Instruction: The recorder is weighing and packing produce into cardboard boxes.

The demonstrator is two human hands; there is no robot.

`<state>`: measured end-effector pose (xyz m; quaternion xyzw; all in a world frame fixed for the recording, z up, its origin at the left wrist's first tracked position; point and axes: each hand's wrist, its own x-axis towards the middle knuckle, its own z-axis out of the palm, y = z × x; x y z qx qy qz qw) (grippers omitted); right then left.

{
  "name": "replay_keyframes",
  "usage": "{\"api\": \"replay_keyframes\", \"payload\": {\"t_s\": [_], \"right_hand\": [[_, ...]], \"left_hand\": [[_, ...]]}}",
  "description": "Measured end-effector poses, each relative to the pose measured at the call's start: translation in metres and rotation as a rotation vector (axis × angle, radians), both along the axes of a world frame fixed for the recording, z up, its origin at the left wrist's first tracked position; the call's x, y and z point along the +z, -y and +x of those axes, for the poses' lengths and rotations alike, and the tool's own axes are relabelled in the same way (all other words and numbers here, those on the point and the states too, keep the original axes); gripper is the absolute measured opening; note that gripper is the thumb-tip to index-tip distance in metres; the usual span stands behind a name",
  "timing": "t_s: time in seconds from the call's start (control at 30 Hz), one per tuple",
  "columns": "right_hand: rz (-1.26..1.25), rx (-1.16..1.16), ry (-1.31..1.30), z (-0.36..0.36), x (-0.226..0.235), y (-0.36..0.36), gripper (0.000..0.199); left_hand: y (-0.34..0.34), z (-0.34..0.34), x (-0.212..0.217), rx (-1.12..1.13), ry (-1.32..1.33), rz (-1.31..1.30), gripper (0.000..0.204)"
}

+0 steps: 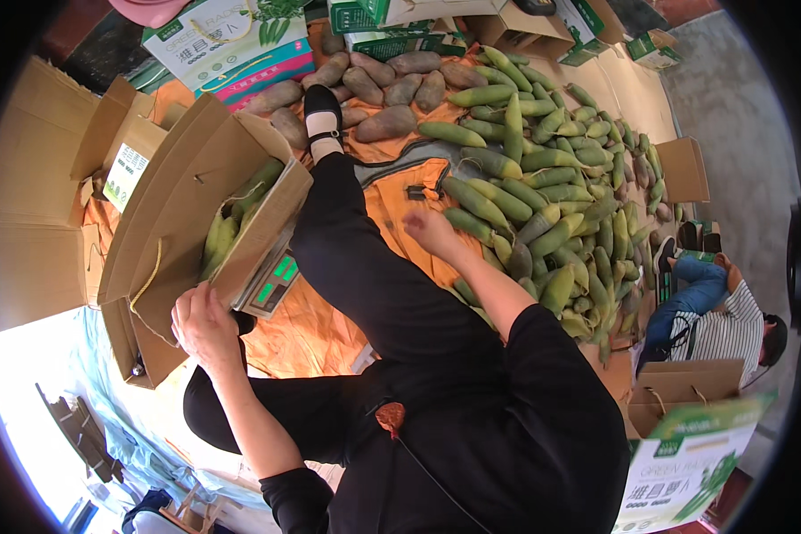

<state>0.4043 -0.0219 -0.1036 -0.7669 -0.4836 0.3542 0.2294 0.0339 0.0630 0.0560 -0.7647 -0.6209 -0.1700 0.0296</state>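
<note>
An open cardboard box with green radishes inside stands to my left on a digital scale with lit green displays. My left hand has its fingers curled at the box's near edge, close to a yellow cord handle. Over the orange sheet, my right hand is loosely open with nothing visible in it. Beside that hand lies a large pile of green radishes. A small black object rests on the sheet just beyond my right fingers.
Reddish-brown roots lie beyond my outstretched foot. Printed cartons stand at the far side, and another carton is at the lower right. A person in a striped top sits beyond the pile on the right.
</note>
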Motion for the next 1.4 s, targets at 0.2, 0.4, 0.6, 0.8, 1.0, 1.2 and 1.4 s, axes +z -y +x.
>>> {"api": "replay_keyframes", "payload": {"t_s": [0.2,0.4,0.6,0.8,1.0,1.2,1.4], "right_hand": [[-0.235,-0.001,0.145,0.025,-0.062,0.078,0.024],[-0.267,-0.096,0.543,0.068,-0.047,0.103,0.029],[-0.569,-0.234,0.622,0.107,-0.021,0.125,0.048],[-0.838,-0.035,0.54,0.098,-0.038,0.15,0.063],[-0.798,0.111,0.745,0.087,-0.051,0.162,0.056],[-0.828,0.119,0.694,0.084,-0.078,0.19,0.058],[-0.742,0.032,0.6,0.083,-0.045,0.16,0.065]], "left_hand": [[-0.003,0.001,0.0,-0.003,0.004,0.032,0.015],[-0.002,-0.006,-0.001,0.002,0.022,0.04,0.016],[-0.003,-0.007,-0.004,0.002,0.018,0.07,0.015],[-0.003,-0.01,-0.002,0.051,0.024,0.058,0.015],[-0.003,-0.004,0.001,0.069,0.019,0.002,0.016],[0.0,-0.006,-0.002,0.071,0.044,-0.014,0.016],[0.003,-0.011,0.006,0.104,0.058,-0.018,0.016]]}}
